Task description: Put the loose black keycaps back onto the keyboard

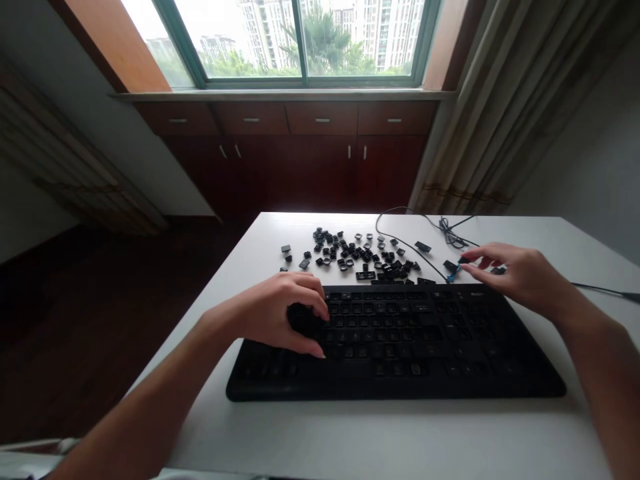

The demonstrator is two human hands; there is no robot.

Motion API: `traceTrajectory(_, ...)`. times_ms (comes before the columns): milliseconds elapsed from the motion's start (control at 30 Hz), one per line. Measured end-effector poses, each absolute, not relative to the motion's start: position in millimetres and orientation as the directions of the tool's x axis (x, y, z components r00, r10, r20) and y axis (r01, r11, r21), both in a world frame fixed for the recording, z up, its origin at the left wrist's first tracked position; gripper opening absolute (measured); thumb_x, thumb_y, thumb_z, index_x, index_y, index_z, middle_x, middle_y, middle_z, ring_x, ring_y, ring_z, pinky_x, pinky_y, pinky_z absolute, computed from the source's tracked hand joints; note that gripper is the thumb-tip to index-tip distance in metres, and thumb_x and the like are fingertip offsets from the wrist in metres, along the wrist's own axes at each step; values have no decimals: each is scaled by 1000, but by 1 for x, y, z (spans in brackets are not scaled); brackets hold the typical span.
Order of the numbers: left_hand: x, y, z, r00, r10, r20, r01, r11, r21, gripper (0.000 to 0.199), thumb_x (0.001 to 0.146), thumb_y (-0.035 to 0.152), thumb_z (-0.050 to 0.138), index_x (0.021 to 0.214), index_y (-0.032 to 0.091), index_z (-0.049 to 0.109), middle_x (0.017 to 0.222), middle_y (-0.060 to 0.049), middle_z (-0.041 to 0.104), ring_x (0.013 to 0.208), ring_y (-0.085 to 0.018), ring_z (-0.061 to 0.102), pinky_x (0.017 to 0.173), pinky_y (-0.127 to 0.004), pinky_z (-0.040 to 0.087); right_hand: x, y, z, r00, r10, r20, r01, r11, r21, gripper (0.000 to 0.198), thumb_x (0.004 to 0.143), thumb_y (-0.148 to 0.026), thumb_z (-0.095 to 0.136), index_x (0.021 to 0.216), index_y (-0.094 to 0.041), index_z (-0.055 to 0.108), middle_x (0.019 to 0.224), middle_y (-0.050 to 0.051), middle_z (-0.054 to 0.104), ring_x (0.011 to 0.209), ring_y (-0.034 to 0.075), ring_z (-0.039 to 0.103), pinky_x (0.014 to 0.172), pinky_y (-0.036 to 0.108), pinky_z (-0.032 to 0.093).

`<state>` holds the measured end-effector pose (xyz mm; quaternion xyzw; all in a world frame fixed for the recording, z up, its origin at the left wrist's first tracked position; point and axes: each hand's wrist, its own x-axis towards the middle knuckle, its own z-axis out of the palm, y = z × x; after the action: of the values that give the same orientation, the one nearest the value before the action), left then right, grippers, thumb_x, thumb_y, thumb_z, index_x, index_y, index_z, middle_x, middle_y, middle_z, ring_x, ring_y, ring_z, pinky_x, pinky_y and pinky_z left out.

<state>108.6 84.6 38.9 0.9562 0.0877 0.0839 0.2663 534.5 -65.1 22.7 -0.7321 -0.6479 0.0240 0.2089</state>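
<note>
While the left hand [283,307], thumb and fingers spread wide, apparently steadies the keyboard [395,333], the right hand [517,270] pinches a small dark piece [464,260] beyond its far edge.

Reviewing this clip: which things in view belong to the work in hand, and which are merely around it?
In the work:
- black keyboard, left hand over it
- small dark piece, apparently pinched by the right hand
- loose keycaps
- white table

Around it:
- bundled cable, its link to the keyboard unclear
- cabinets
- window
- curtains
</note>
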Motion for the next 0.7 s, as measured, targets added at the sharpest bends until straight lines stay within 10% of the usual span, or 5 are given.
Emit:
traceTrajectory(433,117,69,47,963,172,208,24,-821,570,52,64,48,88,109,26,74,105,-6,67,95,-20,60,82,-31,50,539,-64,13,4,921,390,985,63,-158,38,87,-61,62,110,-32,70,95,-1,71,76,14,65,69,26,50)
traceTrajectory(700,129,58,36,975,79,210,-55,-825,563,20,78,38,80,94,25,78,90,-5,69,82,-16,61,81,-31,50,527,-62,14,-55,893,446,983,128,-135,38,90,-63,55,109,-32,69,95,-3,69,76,11,65,66,23,51)
